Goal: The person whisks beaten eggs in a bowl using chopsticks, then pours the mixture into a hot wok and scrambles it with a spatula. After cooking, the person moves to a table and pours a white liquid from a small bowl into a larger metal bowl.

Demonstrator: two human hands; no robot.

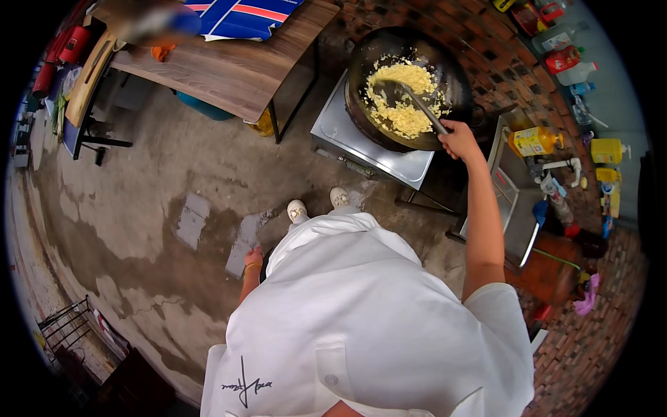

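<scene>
My right hand [459, 139] grips the metal handle of a wok turner or ladle [423, 108]. Its blurred head rests among crumbled yellow food that looks like scrambled egg [409, 121], spread in a ring with bits up the sides. The food lies in a large dark wok [452, 78], set on a stainless steel stove stand [333, 125]. Down by my left side hangs my left hand [254, 257], fingers curled, beside a dark object partly hidden by my white shirt. Whether it holds anything is unclear.
A wooden table [229, 68] stands ahead to the left, bearing a blue printed sheet [245, 18]. At right are a metal sink [492, 208], a yellow pump bottle [534, 142] and a brick wall [516, 62]. The concrete floor [146, 172] has damp patches.
</scene>
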